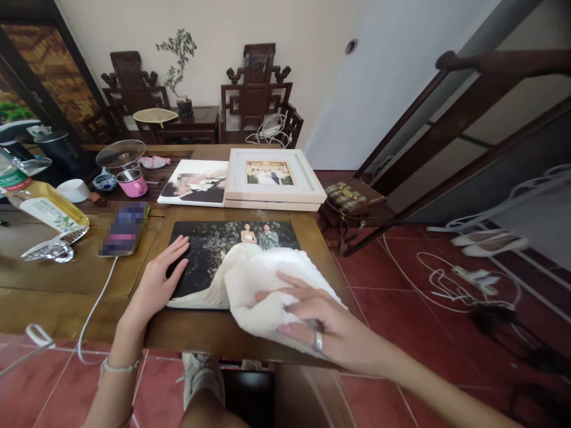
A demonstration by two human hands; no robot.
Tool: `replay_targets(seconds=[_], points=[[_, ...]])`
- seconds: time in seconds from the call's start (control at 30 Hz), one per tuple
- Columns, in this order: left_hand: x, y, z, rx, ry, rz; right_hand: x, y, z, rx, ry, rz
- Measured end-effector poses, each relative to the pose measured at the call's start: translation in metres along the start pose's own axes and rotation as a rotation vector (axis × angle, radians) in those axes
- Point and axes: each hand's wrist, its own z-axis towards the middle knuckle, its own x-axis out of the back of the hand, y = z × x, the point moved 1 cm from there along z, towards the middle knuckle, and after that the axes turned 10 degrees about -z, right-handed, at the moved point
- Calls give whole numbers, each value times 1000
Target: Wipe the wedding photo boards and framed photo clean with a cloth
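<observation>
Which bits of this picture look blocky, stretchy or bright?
In the head view, blocky squares cover much of the phone and part of the white-edged photo; there too, the dark wooden frame looks stretched, perhaps by a wide lens, and the white cloth looks bright.

L hand [167,276], ctr-left of frame: thin silvery bracelet [120,368] round the wrist, looks chain-like, detail too blurry to be sure. R hand [319,321], lower ctr-right: one plain silver-tone ring [318,341], smooth flat band. L forearm [111,398] & R forearm [428,380] bare up to frame edge. Btm, left of ctr: pale grey-beige shoe [200,377], w/ laces, partly blurred.
</observation>
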Motion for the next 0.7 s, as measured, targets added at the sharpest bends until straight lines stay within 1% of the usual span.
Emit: replay_targets(seconds=[0.07, 0.13, 0.2, 0.3, 0.37, 0.43, 0.47, 0.53, 0.63, 0.67, 0.7], points=[[0, 0, 0, -3, -2, 4, 3, 3, 4, -39, 9, -3], [0, 1, 0, -4, -4, 7, 9, 14, 17, -99, 69, 2], [1, 1, 0, -2, -5, 8, 17, 30, 36, -139, 149, 17], [1, 2, 0, 12, -7, 8, 29, 53, 72, -156, 248, 56], [1, 3, 0, 17, -6, 4, 34, 62, 94, -165, 318, 79], [1, 3, 0, 16, -5, -2, 34, 65, 108, -171, 378, 82], [1, 3, 0, 14, -4, -4, 32, 63, 111, -174, 395, 74], [1, 2, 0, 16, -3, -4, 23, 53, 107, -182, 400, 60], [1, 1, 0, 17, 1, -4, -1, 27, 84, -168, 311, 50], [1, 0, 0, 13, 2, -5, -9, 17, 73, -140, 256, 43], [0, 0, 0, 9, 1, -5, -17, 6, 63, -105, 231, 38]])
